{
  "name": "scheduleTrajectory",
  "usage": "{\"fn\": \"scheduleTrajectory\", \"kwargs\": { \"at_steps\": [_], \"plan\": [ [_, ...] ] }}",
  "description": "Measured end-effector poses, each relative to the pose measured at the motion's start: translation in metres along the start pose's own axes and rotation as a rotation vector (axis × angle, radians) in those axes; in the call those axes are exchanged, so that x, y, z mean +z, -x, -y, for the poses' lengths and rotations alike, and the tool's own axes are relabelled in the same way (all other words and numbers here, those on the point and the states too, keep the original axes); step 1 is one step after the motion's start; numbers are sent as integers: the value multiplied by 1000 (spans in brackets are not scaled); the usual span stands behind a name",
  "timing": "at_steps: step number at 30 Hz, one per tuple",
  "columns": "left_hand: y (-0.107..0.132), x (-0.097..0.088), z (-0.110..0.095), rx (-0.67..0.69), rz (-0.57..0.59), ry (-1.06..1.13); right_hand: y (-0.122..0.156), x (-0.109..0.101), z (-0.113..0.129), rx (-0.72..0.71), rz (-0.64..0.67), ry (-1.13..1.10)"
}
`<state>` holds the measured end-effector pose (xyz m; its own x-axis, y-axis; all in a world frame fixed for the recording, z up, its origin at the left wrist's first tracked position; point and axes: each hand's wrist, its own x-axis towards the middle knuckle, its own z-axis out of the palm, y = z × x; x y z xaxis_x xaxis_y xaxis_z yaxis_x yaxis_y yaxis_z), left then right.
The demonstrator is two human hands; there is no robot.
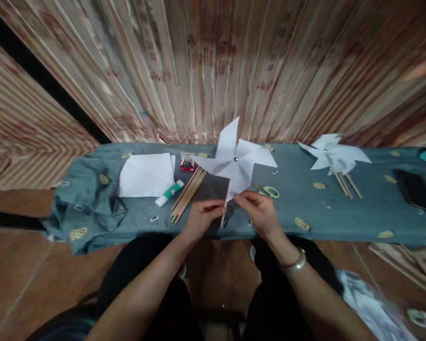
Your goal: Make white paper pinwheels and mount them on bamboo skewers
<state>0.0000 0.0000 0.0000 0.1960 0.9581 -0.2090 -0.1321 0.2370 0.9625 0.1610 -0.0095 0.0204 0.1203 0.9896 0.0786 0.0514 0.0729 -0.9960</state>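
Observation:
A white paper pinwheel (234,160) with a metal pin at its centre stands on a thin wooden stick (225,208), held upright over the blue-grey cloth. My left hand (203,215) pinches the stick from the left. My right hand (258,208), with a bracelet on its wrist, pinches the stick and the lower paper blade from the right. Both hands are closed on it. A dark sheet (213,187) lies on the cloth behind the stick.
On the blue-grey cloth (358,208) lie white paper sheets (147,174), a glue stick (169,193), a bundle of wooden sticks (188,193), a small red box (187,165), scissors (268,190), finished pinwheels (335,156) and a black phone (415,189). A curtain hangs behind.

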Motion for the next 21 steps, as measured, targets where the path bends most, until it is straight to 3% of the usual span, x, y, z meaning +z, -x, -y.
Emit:
{"fn": "scheduleTrajectory", "kwargs": {
  "at_steps": [13, 17, 21],
  "plan": [
    [-3, 6, 5, -26, 9, 124, 0, 6, 0, 9, 1, 31],
    [-3, 4, 2, -46, -1, 145, -3, -4, 0, -31, -75, 73],
    [-3, 2, 3, -51, -7, 141, -9, -27, 2, -61, -213, 137]
  ]
}}
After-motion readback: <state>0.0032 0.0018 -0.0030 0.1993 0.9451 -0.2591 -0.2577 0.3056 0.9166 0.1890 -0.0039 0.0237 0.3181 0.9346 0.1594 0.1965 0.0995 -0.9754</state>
